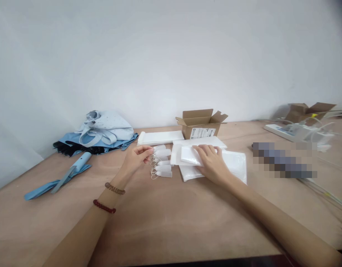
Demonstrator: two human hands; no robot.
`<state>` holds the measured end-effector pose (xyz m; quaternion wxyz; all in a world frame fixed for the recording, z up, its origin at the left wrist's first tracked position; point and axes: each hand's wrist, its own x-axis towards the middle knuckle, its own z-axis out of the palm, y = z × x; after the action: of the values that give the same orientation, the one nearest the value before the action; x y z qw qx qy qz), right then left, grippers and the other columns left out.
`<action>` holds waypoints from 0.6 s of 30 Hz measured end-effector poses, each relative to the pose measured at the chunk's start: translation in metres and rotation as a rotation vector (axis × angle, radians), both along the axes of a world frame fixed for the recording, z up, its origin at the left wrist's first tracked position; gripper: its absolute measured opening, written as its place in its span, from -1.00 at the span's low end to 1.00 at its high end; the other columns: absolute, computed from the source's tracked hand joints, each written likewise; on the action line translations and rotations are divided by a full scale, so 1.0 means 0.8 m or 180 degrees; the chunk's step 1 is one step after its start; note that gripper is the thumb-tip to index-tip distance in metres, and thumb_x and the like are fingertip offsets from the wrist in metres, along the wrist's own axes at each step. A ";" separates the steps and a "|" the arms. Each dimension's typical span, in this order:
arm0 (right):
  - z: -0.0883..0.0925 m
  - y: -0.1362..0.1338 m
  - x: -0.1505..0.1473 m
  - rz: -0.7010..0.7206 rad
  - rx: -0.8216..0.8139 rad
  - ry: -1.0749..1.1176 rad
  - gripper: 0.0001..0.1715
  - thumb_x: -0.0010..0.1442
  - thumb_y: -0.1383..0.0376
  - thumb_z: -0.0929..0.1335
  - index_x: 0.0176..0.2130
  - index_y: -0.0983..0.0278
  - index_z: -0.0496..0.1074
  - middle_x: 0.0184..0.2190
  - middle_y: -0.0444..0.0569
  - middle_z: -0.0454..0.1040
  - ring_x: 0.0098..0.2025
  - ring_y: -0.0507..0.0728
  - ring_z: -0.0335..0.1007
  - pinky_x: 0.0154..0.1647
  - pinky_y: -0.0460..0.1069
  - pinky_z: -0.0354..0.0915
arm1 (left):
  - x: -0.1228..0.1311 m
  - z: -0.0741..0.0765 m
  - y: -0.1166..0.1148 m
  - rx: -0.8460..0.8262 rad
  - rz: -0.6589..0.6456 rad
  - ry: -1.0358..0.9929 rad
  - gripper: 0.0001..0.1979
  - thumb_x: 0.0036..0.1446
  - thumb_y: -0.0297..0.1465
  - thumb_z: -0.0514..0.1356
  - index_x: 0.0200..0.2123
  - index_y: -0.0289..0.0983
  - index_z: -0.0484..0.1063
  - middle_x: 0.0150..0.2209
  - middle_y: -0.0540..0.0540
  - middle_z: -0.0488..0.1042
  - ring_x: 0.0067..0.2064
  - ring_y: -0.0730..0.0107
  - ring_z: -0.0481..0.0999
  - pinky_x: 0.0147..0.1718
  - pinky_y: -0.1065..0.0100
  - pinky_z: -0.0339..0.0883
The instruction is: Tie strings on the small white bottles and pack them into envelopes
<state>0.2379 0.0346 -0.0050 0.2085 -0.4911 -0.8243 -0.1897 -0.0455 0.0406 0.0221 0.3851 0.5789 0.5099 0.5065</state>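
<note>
My left hand (pixel 140 153) has thumb and forefinger pinched together at the top left of a small group of white translucent tags, seemingly on the end of the uppermost tag (pixel 159 147). Below it lie several more tags (pixel 163 174) with thin string loops, in a rough column on the table. My right hand (pixel 212 161) is closed over a flat white packet (pixel 189 155), fingers on top. Under and beside that packet are white plastic sleeves (pixel 236 163), partly hidden by my right hand and forearm.
Behind stand an open cardboard box (pixel 201 126) and a flat white stack (pixel 161 137). A blue umbrella (pixel 80 163) and a pale cloth bag (pixel 109 126) lie left. To the right are a power strip (pixel 282 131), cables, a pixelated object (pixel 283 159) and another cardboard box (pixel 309 111).
</note>
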 end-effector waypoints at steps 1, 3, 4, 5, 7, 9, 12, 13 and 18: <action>0.000 -0.001 -0.002 0.0019 -0.0009 -0.0009 -0.37 0.02 0.39 0.34 0.10 0.37 0.19 0.01 0.20 0.33 0.02 0.31 0.17 0.00 0.18 -0.01 | 0.005 -0.002 -0.001 -0.0027 -0.0040 -0.0029 -0.75 -0.11 -0.25 0.32 -0.42 -0.34 0.51 -0.59 0.03 0.38 -0.56 0.57 0.29 -0.56 0.50 0.20; -0.001 -0.005 -0.006 0.0068 -0.0015 -0.0020 -0.35 0.02 0.39 0.34 0.11 0.37 0.19 0.01 0.20 0.33 0.02 0.31 0.17 0.01 0.17 -0.01 | 0.018 -0.008 -0.003 -0.0082 -0.0119 -0.0048 -0.74 -0.12 -0.26 0.33 -0.42 -0.34 0.51 -0.60 0.03 0.39 -0.57 0.58 0.29 -0.57 0.50 0.19; -0.001 -0.006 -0.008 0.0097 -0.0019 -0.0022 -0.35 0.02 0.39 0.35 0.11 0.37 0.18 0.02 0.20 0.33 0.02 0.31 0.17 0.01 0.17 -0.01 | 0.026 -0.011 -0.005 -0.0116 -0.0158 -0.0030 -0.74 -0.12 -0.25 0.33 -0.42 -0.34 0.51 -0.60 0.03 0.38 -0.57 0.58 0.29 -0.58 0.50 0.18; -0.001 -0.007 -0.009 0.0125 -0.0024 -0.0019 -0.35 0.02 0.39 0.35 0.11 0.37 0.18 0.01 0.20 0.33 0.01 0.30 0.17 0.01 0.17 -0.01 | 0.033 -0.013 -0.007 -0.0151 -0.0206 0.0011 -0.74 -0.11 -0.24 0.33 -0.41 -0.33 0.51 -0.61 0.03 0.38 -0.58 0.57 0.29 -0.60 0.50 0.17; -0.001 -0.010 -0.012 0.0163 -0.0036 -0.0004 -0.36 0.02 0.39 0.34 0.11 0.36 0.19 0.01 0.19 0.34 0.01 0.30 0.18 0.01 0.17 -0.01 | 0.046 -0.016 -0.012 -0.0201 -0.0451 0.0173 -0.72 -0.07 -0.22 0.30 -0.33 -0.31 0.53 -0.64 0.04 0.36 -0.60 0.55 0.28 -0.64 0.50 0.11; -0.001 -0.011 -0.013 0.0177 -0.0053 0.0019 -0.37 0.03 0.40 0.33 0.11 0.36 0.19 0.01 0.18 0.34 0.01 0.30 0.18 0.00 0.17 0.00 | 0.053 -0.015 -0.015 -0.0196 -0.0846 0.0360 -0.68 -0.01 -0.21 0.26 -0.22 -0.28 0.53 -0.63 0.03 0.39 -0.62 0.55 0.28 -0.66 0.50 0.08; -0.001 -0.009 -0.012 0.0155 -0.0067 0.0063 -0.36 0.03 0.40 0.33 0.11 0.36 0.18 0.01 0.19 0.34 0.02 0.30 0.17 0.00 0.17 0.00 | 0.048 -0.007 -0.015 -0.0087 -0.0928 0.0392 -0.67 0.03 -0.23 0.22 -0.17 -0.27 0.52 -0.44 -0.06 0.54 -0.65 0.62 0.23 -0.66 0.48 0.10; -0.001 -0.008 -0.011 0.0141 -0.0069 0.0075 -0.36 0.02 0.39 0.33 0.12 0.36 0.18 0.01 0.19 0.33 0.02 0.30 0.17 0.00 0.17 0.00 | 0.042 -0.004 -0.014 -0.0051 -0.0737 0.0383 -0.68 0.03 -0.23 0.21 -0.20 -0.29 0.52 -0.36 -0.10 0.56 -0.66 0.63 0.21 -0.66 0.48 0.11; -0.001 -0.003 -0.004 0.0094 -0.0042 0.0108 -0.38 0.05 0.38 0.31 0.11 0.34 0.18 0.00 0.18 0.33 0.02 0.30 0.18 -0.01 0.17 0.01 | 0.007 0.000 -0.004 -0.0009 0.0018 0.0912 -0.76 -0.08 -0.27 0.27 -0.38 -0.32 0.55 -0.39 -0.13 0.57 -0.51 0.42 0.39 -0.55 0.41 0.24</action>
<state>0.2345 0.0320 -0.0061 0.2220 -0.4833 -0.8290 -0.1727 -0.0397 0.0376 0.0222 0.3078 0.6433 0.5620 0.4190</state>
